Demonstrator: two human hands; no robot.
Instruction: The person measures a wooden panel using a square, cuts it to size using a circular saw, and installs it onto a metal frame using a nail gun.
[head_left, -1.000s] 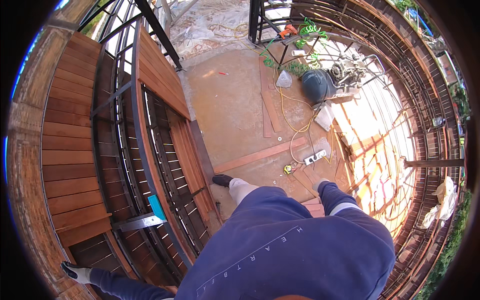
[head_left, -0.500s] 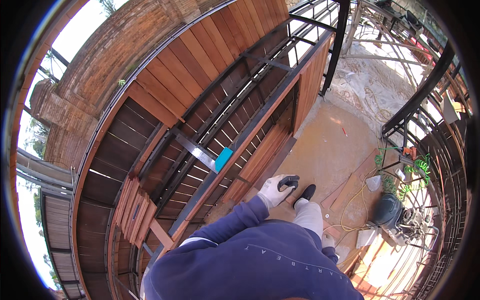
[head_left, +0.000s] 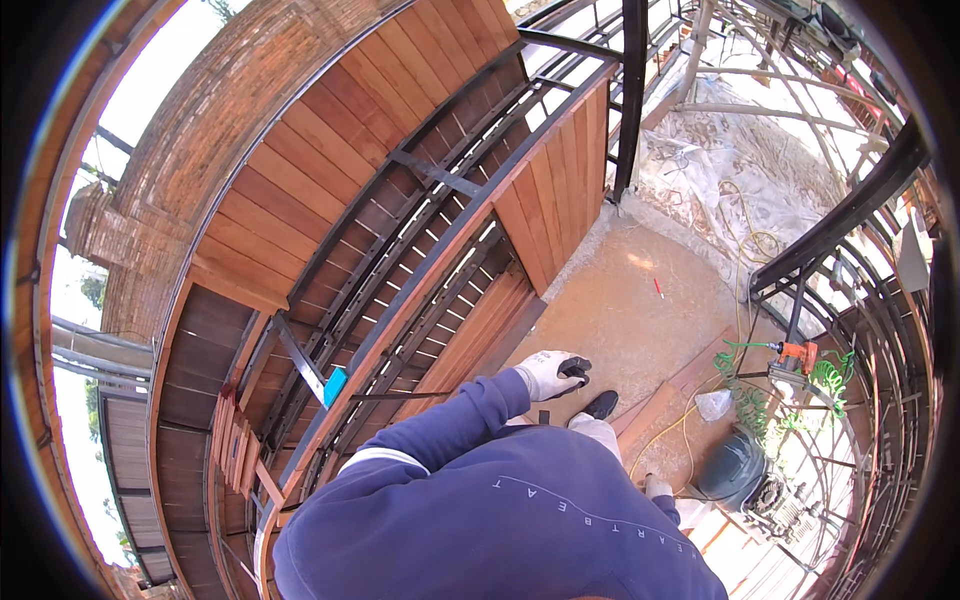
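Observation:
My left hand (head_left: 553, 376), in a white work glove with dark-coated fingers, hangs in front of me beside the curved bench frame. Its fingers are curled in, and nothing shows sticking out of them. My right hand (head_left: 657, 487), also in a pale glove, is low at my right side, mostly hidden by my sleeve; its fingers are too small to make out. Neither hand touches the bench. On the bench's dark metal frame lies a square with a turquoise handle (head_left: 335, 387) and a metal blade (head_left: 299, 352). Beyond it, short wooden slats (head_left: 234, 445) are stacked.
Reddish boards (head_left: 330, 150) cover the far seat; more panel the bench end (head_left: 557, 195). Dark metal posts (head_left: 628, 110) rise ahead. At right are an orange power tool (head_left: 797, 355), green coiled hose (head_left: 832, 380), a dark compressor tank (head_left: 733, 468), a yellow cord and floor planks (head_left: 668, 395).
My view has shifted along the bench, so the square now appears further left and lower. My left hand stays curled in front of me, and the shoe beneath has moved slightly.

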